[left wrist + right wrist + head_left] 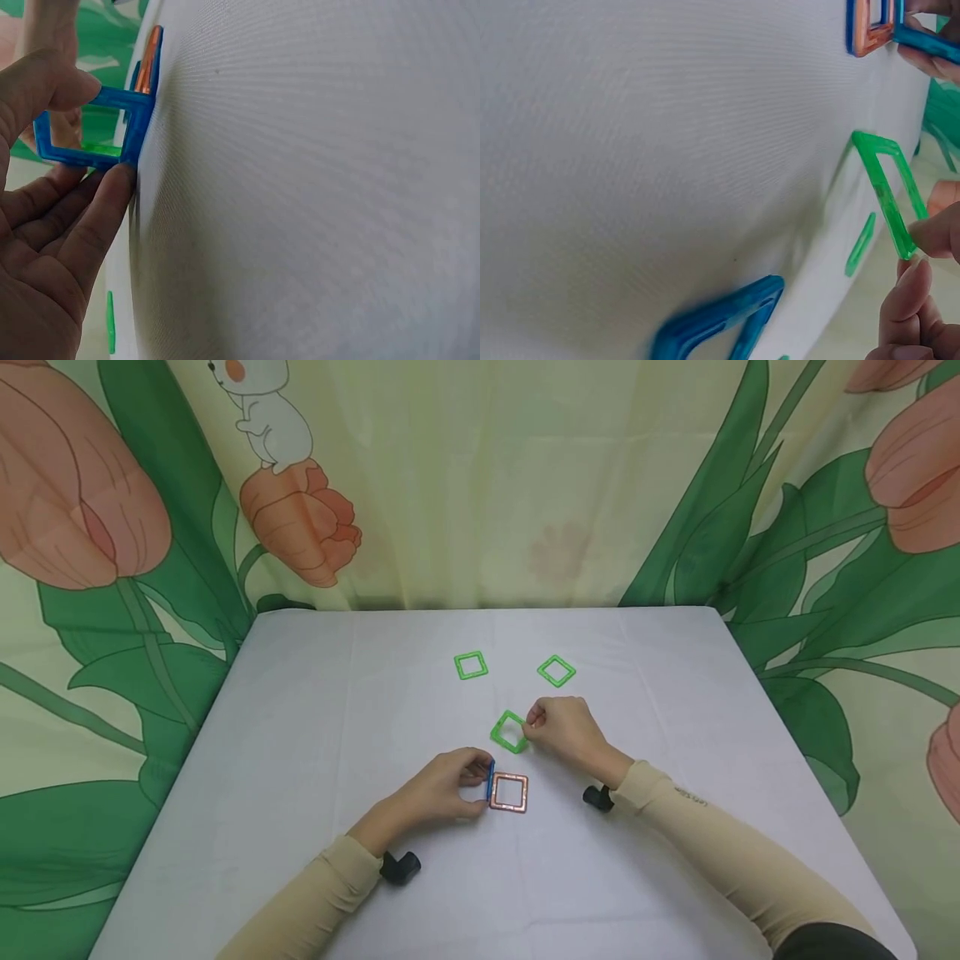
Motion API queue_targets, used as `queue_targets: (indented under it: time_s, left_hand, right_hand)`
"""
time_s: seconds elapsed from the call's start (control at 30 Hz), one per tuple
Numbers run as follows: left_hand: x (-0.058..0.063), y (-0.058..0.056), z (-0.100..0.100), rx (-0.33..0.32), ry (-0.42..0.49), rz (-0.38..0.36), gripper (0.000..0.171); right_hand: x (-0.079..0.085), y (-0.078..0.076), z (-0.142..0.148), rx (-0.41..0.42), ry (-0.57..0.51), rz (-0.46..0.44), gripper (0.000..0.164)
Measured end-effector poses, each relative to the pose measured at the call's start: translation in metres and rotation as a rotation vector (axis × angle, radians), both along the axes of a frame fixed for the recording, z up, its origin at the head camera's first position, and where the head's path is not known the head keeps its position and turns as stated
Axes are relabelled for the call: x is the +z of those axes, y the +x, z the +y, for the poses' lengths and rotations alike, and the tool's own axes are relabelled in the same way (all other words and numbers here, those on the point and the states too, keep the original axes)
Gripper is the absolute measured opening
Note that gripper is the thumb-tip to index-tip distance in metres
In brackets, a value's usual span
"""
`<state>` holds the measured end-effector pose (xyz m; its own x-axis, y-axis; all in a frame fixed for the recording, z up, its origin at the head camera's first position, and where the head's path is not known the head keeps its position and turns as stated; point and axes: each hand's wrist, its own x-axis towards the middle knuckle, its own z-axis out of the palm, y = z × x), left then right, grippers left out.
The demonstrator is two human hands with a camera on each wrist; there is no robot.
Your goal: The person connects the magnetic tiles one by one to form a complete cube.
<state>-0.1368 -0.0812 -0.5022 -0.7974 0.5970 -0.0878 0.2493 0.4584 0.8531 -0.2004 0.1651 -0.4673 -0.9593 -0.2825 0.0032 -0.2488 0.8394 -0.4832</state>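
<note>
My left hand (442,785) holds a blue square magnetic tile (75,157) on edge, thumb at its top and fingertips below in the left wrist view. The blue tile stands upright along the left side of an orange square tile (508,810) lying flat; blue edging shows beneath the orange one in the right wrist view. My right hand (566,731) pinches a green square frame tile (887,201) at one corner between thumb and fingers. That green tile is tilted, farther back than the orange one.
Two more green square tiles lie farther back, one on the left (458,667) and one on the right (547,663). Another blue tile (727,319) lies on the white tablecloth (300,710) in the right wrist view. A floral curtain (480,485) hangs behind the table.
</note>
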Motion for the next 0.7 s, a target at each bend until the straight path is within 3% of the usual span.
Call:
queue_targets:
  time_s: [0.23, 0.7]
  left_hand:
    - [-0.002, -0.001, 0.001, 0.0, -0.013, 0.007, 0.061]
    - [-0.002, 0.0, 0.002, 0.001, -0.025, 0.043, 0.061]
  right_hand:
    - [0.005, 0.004, 0.001, 0.032, -0.02, -0.008, 0.009]
    - [0.02, 0.015, -0.002, 0.186, 0.03, -0.021, 0.011]
